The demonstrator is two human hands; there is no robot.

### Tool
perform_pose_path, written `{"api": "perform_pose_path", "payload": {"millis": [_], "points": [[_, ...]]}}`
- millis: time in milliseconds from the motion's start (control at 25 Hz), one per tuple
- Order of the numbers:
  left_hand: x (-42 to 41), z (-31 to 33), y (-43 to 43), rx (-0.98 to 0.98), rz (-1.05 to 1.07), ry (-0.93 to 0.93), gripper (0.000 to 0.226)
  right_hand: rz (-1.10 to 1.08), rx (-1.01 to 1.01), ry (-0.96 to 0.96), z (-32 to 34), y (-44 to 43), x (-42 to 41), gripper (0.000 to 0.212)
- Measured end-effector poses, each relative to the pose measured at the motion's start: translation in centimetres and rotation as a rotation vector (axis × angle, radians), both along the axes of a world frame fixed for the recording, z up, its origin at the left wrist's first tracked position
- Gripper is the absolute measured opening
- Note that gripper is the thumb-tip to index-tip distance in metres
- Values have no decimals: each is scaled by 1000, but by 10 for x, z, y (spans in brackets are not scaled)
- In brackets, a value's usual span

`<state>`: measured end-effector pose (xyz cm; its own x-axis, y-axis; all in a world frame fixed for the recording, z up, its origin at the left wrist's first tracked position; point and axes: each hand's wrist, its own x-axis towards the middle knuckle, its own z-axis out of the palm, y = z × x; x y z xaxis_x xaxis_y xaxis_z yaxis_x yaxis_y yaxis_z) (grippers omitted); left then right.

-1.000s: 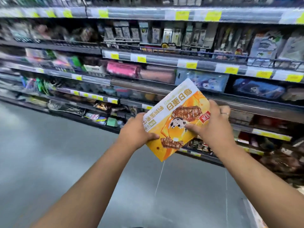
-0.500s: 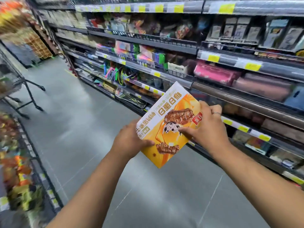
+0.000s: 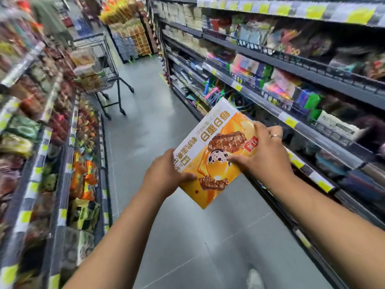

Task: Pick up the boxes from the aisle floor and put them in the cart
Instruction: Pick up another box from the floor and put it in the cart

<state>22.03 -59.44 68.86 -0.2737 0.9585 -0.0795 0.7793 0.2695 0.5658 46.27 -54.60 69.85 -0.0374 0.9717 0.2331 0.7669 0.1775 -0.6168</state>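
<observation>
Held a flat box (image 3: 216, 155) in both hands, up in the air over the grey aisle floor (image 3: 145, 132), between the two rows of shelves (image 3: 312, 79). Tilted, one corner pointing down at the floor, printed orange-and-white face toward the camera. Gripped at its left edge with the left hand (image 3: 164, 174), thumb curled onto the printed face low on that edge, fingers hidden behind. Gripped at the opposite edge with the right hand (image 3: 264, 155), thumb laid across the face, fingers wrapped over the far edge, a ring (image 3: 276, 136) on one of them. Touched nothing else.

Judged light, going by the easy hold at two edges with arms stretched out. Judged stiff too: thin cardboard by the look, flat and unbent between the two grips. Looked glossy, so probably a little slippery. Likely to crush at the corners under a hard squeeze or a drop. Best taken as here, by two opposite edges, thumb on the face and fingers behind, well in from the corners.

Saw the cart (image 3: 108, 74) well apart, farther up the aisle beside the left-hand shelves, with some packages in its basket, too blurred to name. Not yet put in
</observation>
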Motion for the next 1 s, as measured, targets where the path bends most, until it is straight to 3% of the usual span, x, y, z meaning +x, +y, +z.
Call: {"api": "perform_pose_path", "payload": {"millis": [360,560,800,1000], "points": [[-110,-3,90,66,377,-166,85,383,-34,-29,12,167,-143,102],[-229,-21,155,133,571,-406,68,476,-50,38,6,244,-267,91],[-377,-15,247,205,675,-501,62,477,-94,150,3,335,-408,86],[-472,-10,323,243,642,-565,59,491,-179,219,-1,412,-507,83]]}}
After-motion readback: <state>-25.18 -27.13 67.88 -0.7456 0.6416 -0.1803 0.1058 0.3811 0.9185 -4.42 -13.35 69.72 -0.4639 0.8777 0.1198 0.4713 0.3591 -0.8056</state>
